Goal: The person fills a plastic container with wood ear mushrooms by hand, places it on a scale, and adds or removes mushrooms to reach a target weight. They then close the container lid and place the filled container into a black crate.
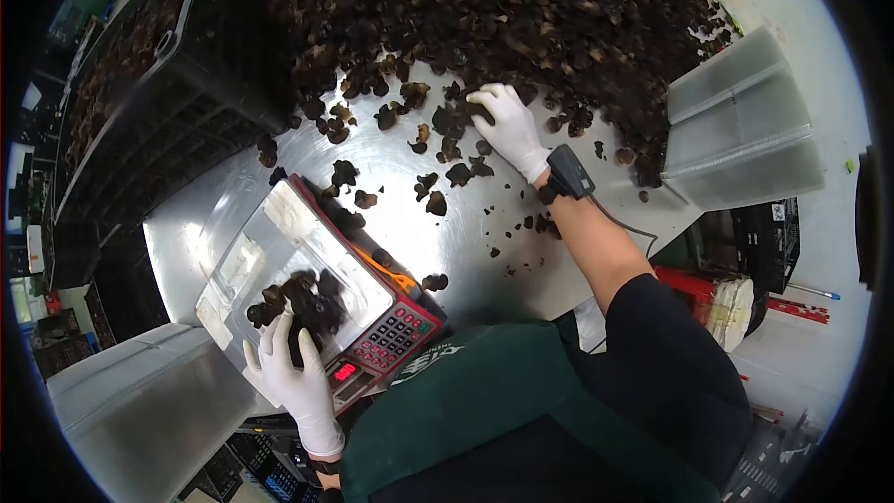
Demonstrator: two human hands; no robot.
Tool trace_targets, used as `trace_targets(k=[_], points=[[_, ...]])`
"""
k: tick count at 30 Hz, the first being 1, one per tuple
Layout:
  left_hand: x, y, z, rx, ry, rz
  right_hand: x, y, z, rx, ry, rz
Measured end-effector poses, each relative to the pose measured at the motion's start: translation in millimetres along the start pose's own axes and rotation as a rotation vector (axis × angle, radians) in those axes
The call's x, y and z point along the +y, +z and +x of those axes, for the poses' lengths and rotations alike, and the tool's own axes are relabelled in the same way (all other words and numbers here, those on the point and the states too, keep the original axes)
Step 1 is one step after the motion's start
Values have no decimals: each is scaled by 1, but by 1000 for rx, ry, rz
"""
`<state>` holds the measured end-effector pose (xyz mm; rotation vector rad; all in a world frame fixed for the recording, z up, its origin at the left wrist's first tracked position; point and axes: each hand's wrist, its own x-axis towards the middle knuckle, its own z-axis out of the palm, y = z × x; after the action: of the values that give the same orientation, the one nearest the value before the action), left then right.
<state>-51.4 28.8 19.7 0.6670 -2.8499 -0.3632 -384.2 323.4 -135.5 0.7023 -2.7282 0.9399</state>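
Note:
My left hand (pixel 291 380), in a white glove, reaches over a see-through plastic tray (pixel 346 270) on a red-framed digital scale (pixel 391 340). Its fingers are apart, touching the near side of a small heap of dark wood ear mushrooms (pixel 321 303). A dark gap shows between thumb and forefinger. My right hand (pixel 510 126), also gloved, is at the near edge of a big pile of wood ear mushrooms (pixel 521 14). Its fingers curl around a few dark pieces, partly hidden by the hand. Red digits glow on the scale's display (pixel 345 372).
Loose mushroom pieces lie across the shiny metal table (pixel 400 237). A black crate (pixel 177 102) full of mushrooms stands at the left. Stacked clear plastic trays (pixel 745 121) stand at the right, more clear trays (pixel 149 410) at lower left. An orange-handled tool (pixel 386 270) lies beside the scale.

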Motion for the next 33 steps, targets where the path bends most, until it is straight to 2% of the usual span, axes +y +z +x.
trace_targets(k=[3, 7, 9, 11, 13, 15, 17, 18, 19, 21, 24, 27, 29, 31, 33], points=[[-3, 3, 1, -1, 1, 20, -21, -10, 44, 152, -61, -175], [-2, 8, -1, 48, -5, 51, -16, 8, 85, 41, -79, -334], [-2, 7, -2, 51, -7, 36, -5, 24, 86, -4, -45, -326], [-1, 8, -2, 85, -17, -9, -3, 30, 81, 115, -45, -287], [2, 5, -3, 90, -37, -66, -2, 27, 81, 87, 83, -167], [2, 2, -7, 106, -63, -109, 12, 27, 87, 151, 76, -142], [0, 0, -10, 137, -89, -148, 15, 20, 90, 206, 170, 113], [0, -2, -10, 172, -68, -139, -4, 9, 90, 169, 290, 405], [-2, -1, -11, 217, -59, -151, -18, -15, 86, -100, 547, 699], [-11, 3, -13, 302, -35, -170, -44, -30, 77, -140, 726, 1179], [-17, 7, -10, 334, -38, -153, -84, -40, 59, -298, 787, 1454], [-17, 8, -9, 367, -33, -177, -120, -29, 43, -497, 653, 1626], [-12, 5, -12, 348, -39, -203, -172, -34, 31, -603, 525, 1554], [-13, 8, -15, 400, 7, -195, -225, -42, 25, -851, 363, 1484], [-17, 10, -17, 421, 9, -260, -287, -55, 6, -839, 219, 1189]])
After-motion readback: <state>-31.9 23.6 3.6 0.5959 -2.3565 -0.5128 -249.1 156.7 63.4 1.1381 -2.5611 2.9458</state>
